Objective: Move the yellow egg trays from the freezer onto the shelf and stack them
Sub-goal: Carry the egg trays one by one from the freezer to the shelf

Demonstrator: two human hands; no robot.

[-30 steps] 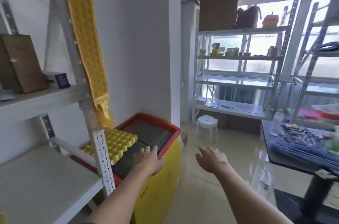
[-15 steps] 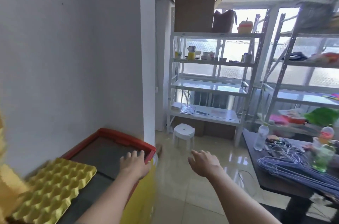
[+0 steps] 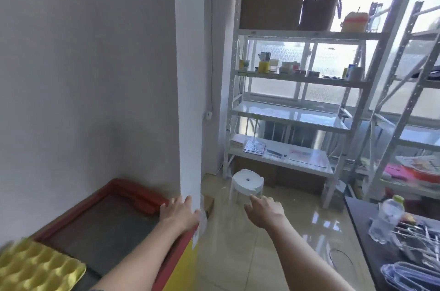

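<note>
View panned right; tray [image 3: 35, 267] now at 8 o'clock on freezer [image 3: 133, 198]. Left hand [image 3: 179, 212] spread flat on rim, right hand [image 3: 264, 211] open, empty. Between trays; tray to be grasped next.

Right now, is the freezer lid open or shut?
Shut. The dark glass lid lies flat inside the red rim, a yellow egg tray rests on it, and the left hand rests at its corner.

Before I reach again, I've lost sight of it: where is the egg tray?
Bottom left of the head view, the egg tray lies on the freezer lid.
</note>
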